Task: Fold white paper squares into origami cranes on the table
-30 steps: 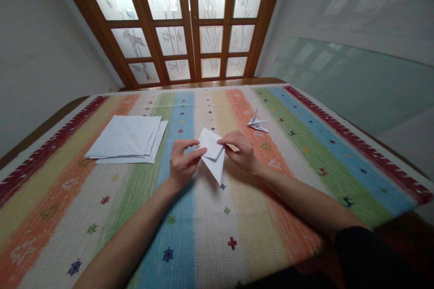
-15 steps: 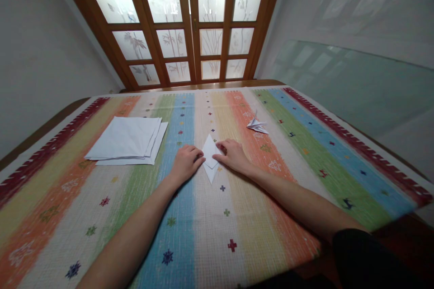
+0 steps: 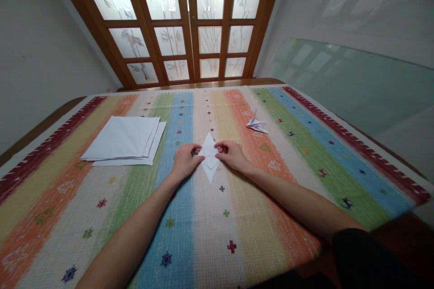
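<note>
A folded sheet of white paper (image 3: pixel 209 151), shaped like a long diamond, lies on the striped tablecloth (image 3: pixel 212 230) in front of me. Across its lower part the edge of a flap shows as a V. My left hand (image 3: pixel 186 159) pinches the diamond's left corner between thumb and fingers. At the opposite corner, my right hand (image 3: pixel 232 153) has its thumb and curled fingers closed on the paper's edge. The two corners are partly hidden by the fingertips.
To the left lies a stack of white paper sheets (image 3: pixel 118 137). A small folded paper crane (image 3: pixel 257 124) stands at the right, beyond my right hand. Wooden doors with glass panes (image 3: pixel 166 36) rise behind the table, and a glass panel (image 3: pixel 349 86) leans at the right wall.
Both hands have shifted slightly at the paper's side corners, the left fingers moving up along its edge. A crease line now shows across the diamond's middle. The view has tilted a little.
</note>
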Demonstrator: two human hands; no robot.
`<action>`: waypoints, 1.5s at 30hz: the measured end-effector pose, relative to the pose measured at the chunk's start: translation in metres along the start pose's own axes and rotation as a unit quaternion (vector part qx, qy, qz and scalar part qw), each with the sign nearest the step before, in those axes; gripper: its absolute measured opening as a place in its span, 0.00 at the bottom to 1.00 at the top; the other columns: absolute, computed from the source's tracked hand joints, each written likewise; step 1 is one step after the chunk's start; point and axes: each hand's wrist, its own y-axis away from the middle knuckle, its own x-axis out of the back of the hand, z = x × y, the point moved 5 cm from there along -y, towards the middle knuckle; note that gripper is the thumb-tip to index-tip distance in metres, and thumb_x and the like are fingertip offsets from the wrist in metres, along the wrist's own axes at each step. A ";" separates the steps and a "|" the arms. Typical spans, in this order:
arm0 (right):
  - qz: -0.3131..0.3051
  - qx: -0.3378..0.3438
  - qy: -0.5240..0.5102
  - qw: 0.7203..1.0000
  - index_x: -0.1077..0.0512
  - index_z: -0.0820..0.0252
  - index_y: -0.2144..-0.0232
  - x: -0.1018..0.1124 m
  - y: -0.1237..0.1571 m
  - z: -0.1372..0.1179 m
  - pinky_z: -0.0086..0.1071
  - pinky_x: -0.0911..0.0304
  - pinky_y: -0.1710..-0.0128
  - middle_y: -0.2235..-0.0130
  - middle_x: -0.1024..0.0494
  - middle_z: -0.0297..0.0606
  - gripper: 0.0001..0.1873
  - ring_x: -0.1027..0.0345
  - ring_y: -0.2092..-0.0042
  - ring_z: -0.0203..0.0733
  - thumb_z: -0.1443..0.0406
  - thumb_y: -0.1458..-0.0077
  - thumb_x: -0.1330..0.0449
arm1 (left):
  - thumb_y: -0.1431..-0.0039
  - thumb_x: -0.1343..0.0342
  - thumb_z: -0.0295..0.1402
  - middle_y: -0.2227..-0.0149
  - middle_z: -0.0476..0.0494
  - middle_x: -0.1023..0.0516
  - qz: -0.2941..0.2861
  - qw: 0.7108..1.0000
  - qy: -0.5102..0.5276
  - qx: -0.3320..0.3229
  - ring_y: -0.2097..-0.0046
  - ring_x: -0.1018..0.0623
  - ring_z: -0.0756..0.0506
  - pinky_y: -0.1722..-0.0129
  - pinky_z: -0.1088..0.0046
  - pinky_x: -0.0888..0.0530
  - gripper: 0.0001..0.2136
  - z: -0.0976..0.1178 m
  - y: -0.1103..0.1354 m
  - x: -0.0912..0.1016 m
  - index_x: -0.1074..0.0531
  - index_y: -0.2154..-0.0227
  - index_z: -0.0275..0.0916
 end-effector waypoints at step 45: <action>-0.106 0.363 0.388 0.840 0.24 0.65 0.65 -0.012 0.032 -0.025 0.35 0.43 0.61 0.67 0.22 0.44 0.10 0.32 0.64 0.43 0.71 0.38 0.46 | 0.37 0.51 0.34 0.63 0.37 0.24 -0.076 0.925 -0.314 -0.202 0.60 0.26 0.39 0.62 0.62 0.34 0.11 0.042 0.028 0.006 0.25 0.66 0.36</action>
